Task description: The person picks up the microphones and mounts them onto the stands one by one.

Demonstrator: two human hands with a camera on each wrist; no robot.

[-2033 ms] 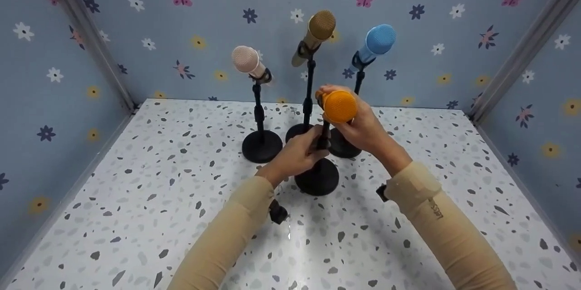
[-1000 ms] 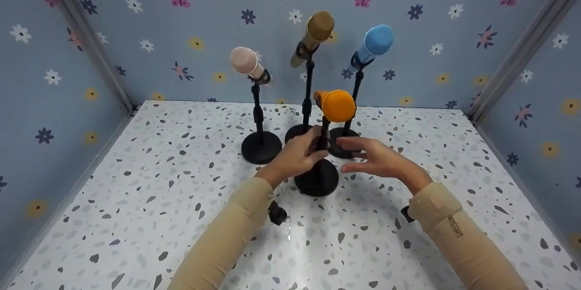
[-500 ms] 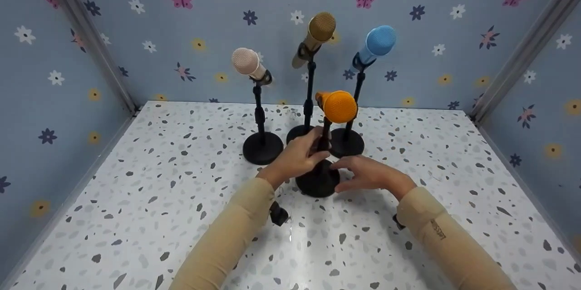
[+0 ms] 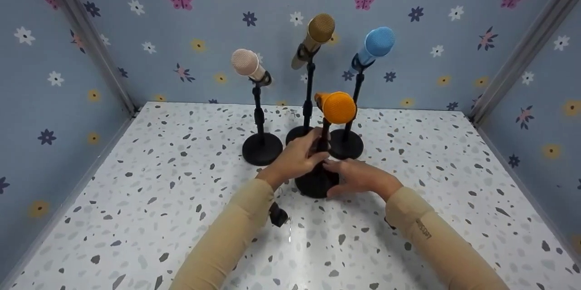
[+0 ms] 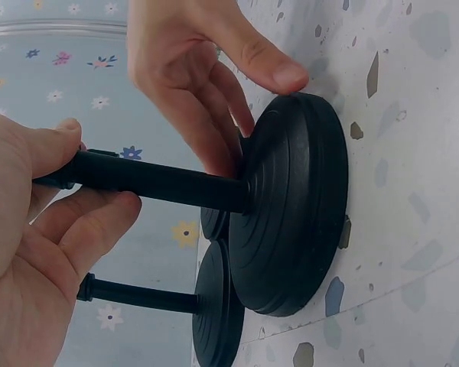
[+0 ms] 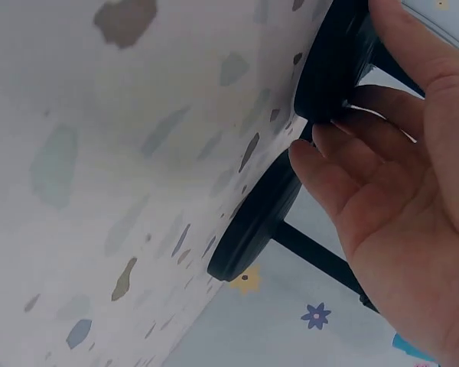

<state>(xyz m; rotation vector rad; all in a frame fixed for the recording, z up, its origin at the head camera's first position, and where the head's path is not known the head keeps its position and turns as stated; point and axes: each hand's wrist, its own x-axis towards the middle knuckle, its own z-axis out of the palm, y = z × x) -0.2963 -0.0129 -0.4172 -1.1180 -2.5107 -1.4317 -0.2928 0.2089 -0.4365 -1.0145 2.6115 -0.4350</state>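
An orange microphone [image 4: 339,107] sits on a black stand with a round base [image 4: 313,184] on the speckled tabletop. My left hand [image 4: 294,157] grips the stand's pole [image 5: 168,183] between thumb and fingers. Low at the right side of the base is my right hand [image 4: 361,177]; its thumb [image 5: 279,73] touches the rim and the fingers curl over the base. Behind stand a pale pink microphone [image 4: 245,62], a brown-gold microphone [image 4: 321,29] and a blue microphone [image 4: 379,42], each on its own black stand.
The white speckled tabletop [image 4: 159,217] is bounded by flowered blue panels [image 4: 218,31] at the back and sides. The pink microphone's base [image 4: 262,149] and the blue microphone's base [image 4: 347,145] stand close around the front stand. A small black piece [image 4: 278,216] shows by the left cuff.
My right hand has let go of the orange microphone, moved down and closed in on the stand's base. The left hand stays on the pole; the stands keep their places.
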